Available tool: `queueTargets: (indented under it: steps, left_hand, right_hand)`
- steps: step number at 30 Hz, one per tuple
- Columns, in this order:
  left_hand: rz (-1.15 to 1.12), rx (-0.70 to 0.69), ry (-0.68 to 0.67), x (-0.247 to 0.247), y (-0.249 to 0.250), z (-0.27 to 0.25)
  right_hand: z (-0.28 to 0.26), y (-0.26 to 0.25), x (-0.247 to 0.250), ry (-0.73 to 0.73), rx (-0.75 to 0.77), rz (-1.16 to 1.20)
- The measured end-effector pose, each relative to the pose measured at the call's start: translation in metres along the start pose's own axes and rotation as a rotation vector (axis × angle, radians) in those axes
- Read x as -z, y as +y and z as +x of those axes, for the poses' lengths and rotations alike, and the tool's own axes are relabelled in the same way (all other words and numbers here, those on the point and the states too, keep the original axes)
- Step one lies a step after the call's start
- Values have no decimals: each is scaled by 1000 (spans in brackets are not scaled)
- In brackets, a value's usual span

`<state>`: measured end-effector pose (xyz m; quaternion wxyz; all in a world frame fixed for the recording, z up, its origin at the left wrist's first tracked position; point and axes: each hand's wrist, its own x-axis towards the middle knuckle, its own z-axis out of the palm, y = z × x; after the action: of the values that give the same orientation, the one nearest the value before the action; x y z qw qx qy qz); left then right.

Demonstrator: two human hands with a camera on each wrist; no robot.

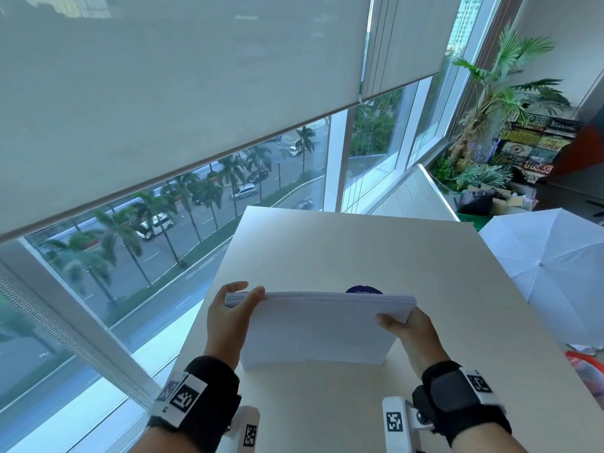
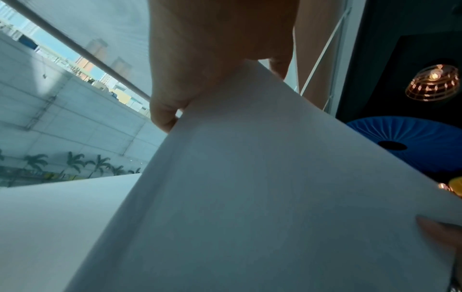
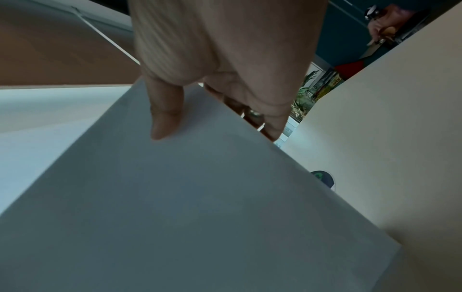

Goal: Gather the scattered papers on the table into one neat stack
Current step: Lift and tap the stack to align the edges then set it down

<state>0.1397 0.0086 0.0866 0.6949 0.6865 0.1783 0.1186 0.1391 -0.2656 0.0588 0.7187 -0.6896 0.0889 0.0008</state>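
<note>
Left hand [image 1: 230, 317] and right hand [image 1: 412, 331] grip the paper stack [image 1: 318, 328] upright by its side edges, bottom edge on table [image 1: 376, 253].

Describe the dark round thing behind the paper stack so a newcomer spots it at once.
Start at the pale table by the window. Both hands, left hand and right hand, hold a white paper stack upright on it. Just past the stack's top edge peeks a dark blue disc, the only dark item on the tabletop.

stack of papers [image 1: 318, 325] hides most of blue disc [image 1: 363, 290].
</note>
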Motion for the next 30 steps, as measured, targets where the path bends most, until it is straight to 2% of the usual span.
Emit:
queueTargets:
  steps: [4,14,23,25,28,30]
  left_hand:
    - [32,-10,2,-1,5,0]
    - [43,-10,-27,2,2,-1]
    - [182,-80,38,1,9,-4]
    - [271,-209,78,2,15,-8]
    - [528,-632,192,1,25,-15]
    - [721,-843,133,-4,27,-21]
  right_hand:
    - [5,8,-2,-7,-70,21]
    - [7,14,0,-66,-41,46]
    - [9,20,5,-104,-43,122]
    - [9,21,8,-133,-43,149]
    - [9,21,10,-153,-36,173]
    - [11,22,10,-153,-36,182]
